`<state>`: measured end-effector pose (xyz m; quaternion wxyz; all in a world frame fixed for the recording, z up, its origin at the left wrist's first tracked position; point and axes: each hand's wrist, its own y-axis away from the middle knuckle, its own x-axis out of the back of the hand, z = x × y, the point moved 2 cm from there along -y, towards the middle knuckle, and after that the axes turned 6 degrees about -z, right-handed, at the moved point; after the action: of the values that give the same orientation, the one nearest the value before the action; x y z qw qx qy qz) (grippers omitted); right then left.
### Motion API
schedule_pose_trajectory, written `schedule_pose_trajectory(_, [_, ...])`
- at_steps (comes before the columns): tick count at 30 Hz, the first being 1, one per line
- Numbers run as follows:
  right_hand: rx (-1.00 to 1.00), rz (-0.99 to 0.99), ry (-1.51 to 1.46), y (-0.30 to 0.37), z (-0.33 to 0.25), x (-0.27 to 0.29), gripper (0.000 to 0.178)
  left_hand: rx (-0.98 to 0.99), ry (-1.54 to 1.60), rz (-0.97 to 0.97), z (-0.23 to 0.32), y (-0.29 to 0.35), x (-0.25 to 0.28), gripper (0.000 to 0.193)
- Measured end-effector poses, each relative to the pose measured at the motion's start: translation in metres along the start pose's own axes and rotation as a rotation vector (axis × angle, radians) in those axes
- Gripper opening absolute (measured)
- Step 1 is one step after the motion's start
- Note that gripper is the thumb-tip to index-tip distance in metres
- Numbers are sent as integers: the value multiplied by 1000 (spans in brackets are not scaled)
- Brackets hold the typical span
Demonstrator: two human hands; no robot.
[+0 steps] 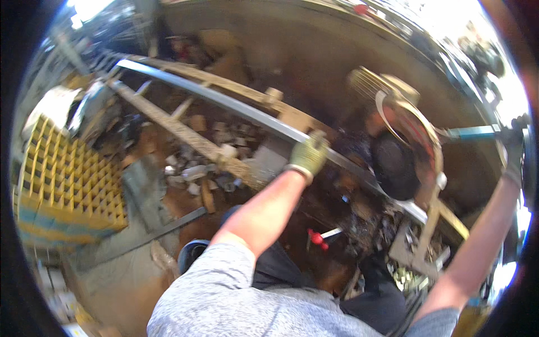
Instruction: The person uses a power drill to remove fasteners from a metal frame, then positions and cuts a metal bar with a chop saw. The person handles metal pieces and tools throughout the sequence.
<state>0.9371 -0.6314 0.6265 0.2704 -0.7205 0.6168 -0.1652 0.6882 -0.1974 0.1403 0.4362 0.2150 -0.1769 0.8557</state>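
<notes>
My left hand [310, 153], in a pale yellow-green glove, is closed over a long silvery metal bar [224, 102]. The bar slants from the far left, along a frame of rails, down toward a cut-off saw [412, 132]. A pale curved guard rings the saw's dark round middle. From the saw a blue lever [474, 132] sticks out to the right. At that lever's outer end is my right hand [512, 147], in a dark glove. Blur and the dark rim of the picture hide its fingers.
A yellow grid-like stack [73, 180] stands at the left. Small offcuts [196, 168] lie among the rails [168, 121]. A red-handled tool [318, 238] rests in front of me. Metal scraps [412, 281] lie below the saw, and a dull wall [303, 45] rises behind.
</notes>
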Motion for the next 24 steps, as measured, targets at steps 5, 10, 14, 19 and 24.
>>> schedule_pose_trajectory(5, [185,-49,332,2,2,47,25,-97,83,13,-10,-3,-11,42])
schedule_pose_trajectory(10, [320,-65,556,18,-2,48,22,-1,291,-48,-18,-5,-20,40])
schedule_pose_trajectory(14, [509,51,1150,38,-10,40,20,-59,283,-20,-16,0,-22,41])
schedule_pose_trajectory(19, [601,282,1991,41,-12,36,19,-43,273,-18,-11,4,-21,43])
schedule_pose_trajectory(24, [733,159,2082,37,-11,41,16,-53,268,-22,-7,2,-18,44])
